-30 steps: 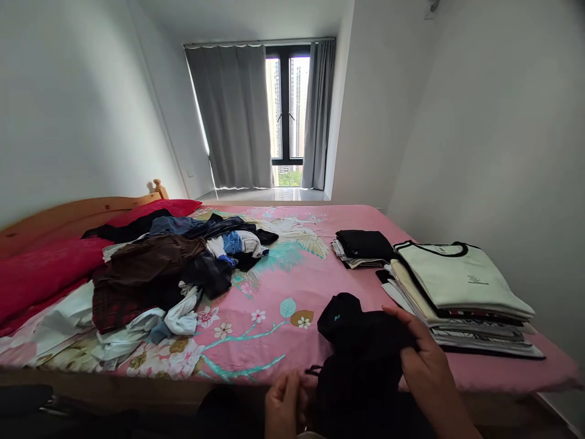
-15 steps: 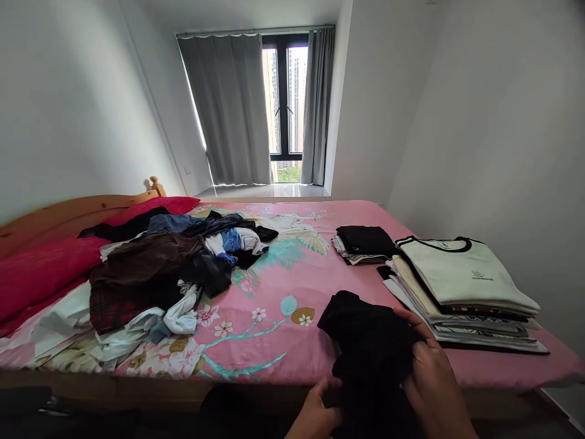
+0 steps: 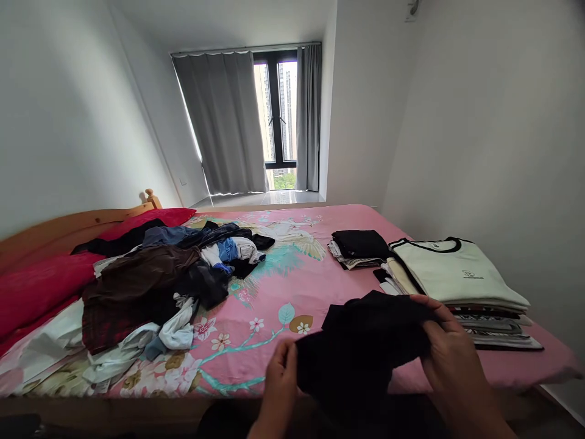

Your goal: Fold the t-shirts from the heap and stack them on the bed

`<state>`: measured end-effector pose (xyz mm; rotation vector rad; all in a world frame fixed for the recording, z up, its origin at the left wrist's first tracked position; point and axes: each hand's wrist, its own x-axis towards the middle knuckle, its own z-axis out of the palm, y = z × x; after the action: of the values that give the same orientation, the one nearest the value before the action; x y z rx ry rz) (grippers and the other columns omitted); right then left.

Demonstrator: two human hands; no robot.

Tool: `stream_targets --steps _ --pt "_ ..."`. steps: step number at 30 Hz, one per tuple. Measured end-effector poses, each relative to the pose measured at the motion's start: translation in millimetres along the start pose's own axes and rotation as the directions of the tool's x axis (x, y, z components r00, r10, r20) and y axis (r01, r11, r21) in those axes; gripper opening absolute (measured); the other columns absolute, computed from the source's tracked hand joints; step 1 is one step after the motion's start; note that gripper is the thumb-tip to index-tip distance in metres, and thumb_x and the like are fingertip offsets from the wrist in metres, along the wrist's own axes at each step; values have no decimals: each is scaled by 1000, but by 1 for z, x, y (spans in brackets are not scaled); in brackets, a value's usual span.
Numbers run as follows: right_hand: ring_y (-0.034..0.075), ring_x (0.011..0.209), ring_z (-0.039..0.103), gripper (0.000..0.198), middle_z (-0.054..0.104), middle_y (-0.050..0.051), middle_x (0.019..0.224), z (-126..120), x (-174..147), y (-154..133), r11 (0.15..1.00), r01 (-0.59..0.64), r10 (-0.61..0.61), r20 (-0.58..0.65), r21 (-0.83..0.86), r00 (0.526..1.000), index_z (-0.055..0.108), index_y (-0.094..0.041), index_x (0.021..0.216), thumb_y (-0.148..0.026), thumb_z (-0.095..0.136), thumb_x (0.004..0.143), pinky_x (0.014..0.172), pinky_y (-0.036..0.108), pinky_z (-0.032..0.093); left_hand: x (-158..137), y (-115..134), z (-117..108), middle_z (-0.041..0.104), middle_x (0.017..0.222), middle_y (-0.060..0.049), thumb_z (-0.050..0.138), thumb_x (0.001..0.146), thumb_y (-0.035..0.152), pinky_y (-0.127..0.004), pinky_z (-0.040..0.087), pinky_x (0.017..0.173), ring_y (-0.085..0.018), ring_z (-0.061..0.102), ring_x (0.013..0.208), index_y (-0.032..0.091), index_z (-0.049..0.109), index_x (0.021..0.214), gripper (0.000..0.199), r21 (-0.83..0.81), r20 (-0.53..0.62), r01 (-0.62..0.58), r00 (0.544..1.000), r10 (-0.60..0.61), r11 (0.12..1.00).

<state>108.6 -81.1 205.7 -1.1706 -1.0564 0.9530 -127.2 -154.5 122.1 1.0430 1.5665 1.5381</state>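
Black garment [image 3: 365, 344]: 1 item, dark knit cloth, held up over the near edge of the bed [image 3: 292, 286], spread between both hands, its lower part hanging out of view.

Left hand [image 3: 280, 381]: grip closed on the garment's left edge, fingers curled round the cloth.

Right hand [image 3: 450, 360]: grip closed on the garment's right upper edge, thumb and fingers pinching the cloth, just in front of the folded stack.

Bed: pink sheet with a floral and bird print; wooden headboard [image 3: 68, 222] at the left.

Pile of loose clothes [image 3: 159, 280]: unfolded, mixed brown, black, blue and white pieces, on the left half of the bed, well apart from the hands.

Red pillows [image 3: 41, 283]: against the headboard, partly under the pile.

Folded stack [image 3: 457, 286]: several flat garments at the right edge of the bed, a white shirt with black collar trim on top.

Small folded stack [image 3: 359, 247]: black piece on top, lighter pieces beneath, just beside the larger stack on its far side.

Window [image 3: 276, 119]: far wall, grey curtains [image 3: 223, 122] on either side, part drawn.
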Motion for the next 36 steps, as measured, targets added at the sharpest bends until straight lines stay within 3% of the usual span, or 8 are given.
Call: stream_targets --steps 5,11,13,17,22,29,32,36 --pt "19 72 62 30 67 0 78 -14 9 -15 932 125 -45 233 -340 971 61 -23 92 -40 62 68 59 25 49 19 82 -41 41 60 6 55 76 52 -21 33 55 -10 37 59 19 54 72 33 87 -5 -79 997 79 993" --pt "18 77 60 29 66 0 89 -21 4 -48 843 298 -147 342 -448 928 57 -25 104 -36 48 79 64 25 47 -4 145 -53 48 73 5 62 71 29 -18 33 54 -8 41 63 22 52 85 18 61 433 31 900 -54 998" --pt "17 74 59 29 65 -1 85 -26 12 -55 821 313 -119 393 -477 912 56 -27 105 -33 44 80 63 25 46 0 148 -61 53 78 4 58 68 18 -19 35 57 -10 46 67 22 56 89 22 180 489 -50 871 -45 983" --pt "16 58 53 25 59 -3 62 -33 42 -64 695 320 29 469 -645 883 62 -29 93 -29 44 76 52 25 41 37 144 -86 55 72 2 51 62 15 -22 37 55 -11 49 61 17 62 84 24 492 315 -125 948 -42 861" --pt "16 59 54 26 60 -4 64 -25 54 -85 664 384 -66 461 -642 885 62 -31 96 -31 44 77 56 27 40 52 169 -94 51 61 5 46 69 22 -21 38 49 -11 48 54 18 59 86 21 532 269 -168 963 22 830" --pt "20 65 57 28 64 1 75 -20 24 -109 879 306 -99 488 -365 867 62 -26 95 -35 43 75 57 29 43 7 189 -75 52 70 4 53 74 31 -20 44 56 -10 50 63 21 53 86 16 283 309 -207 944 115 937" --pt "20 71 58 25 65 3 77 -7 28 -96 796 419 -55 639 -436 768 64 -23 83 -29 44 71 60 28 42 13 173 -73 55 71 3 60 68 29 -20 42 52 -10 51 60 19 54 87 22 336 422 -183 906 26 924" --pt "15 59 53 22 60 0 66 3 48 -81 665 384 98 585 -641 805 63 -23 81 -28 44 71 54 25 38 35 153 -85 50 56 7 53 72 36 -21 38 37 -9 47 40 20 48 93 26 422 363 51 905 -221 905"
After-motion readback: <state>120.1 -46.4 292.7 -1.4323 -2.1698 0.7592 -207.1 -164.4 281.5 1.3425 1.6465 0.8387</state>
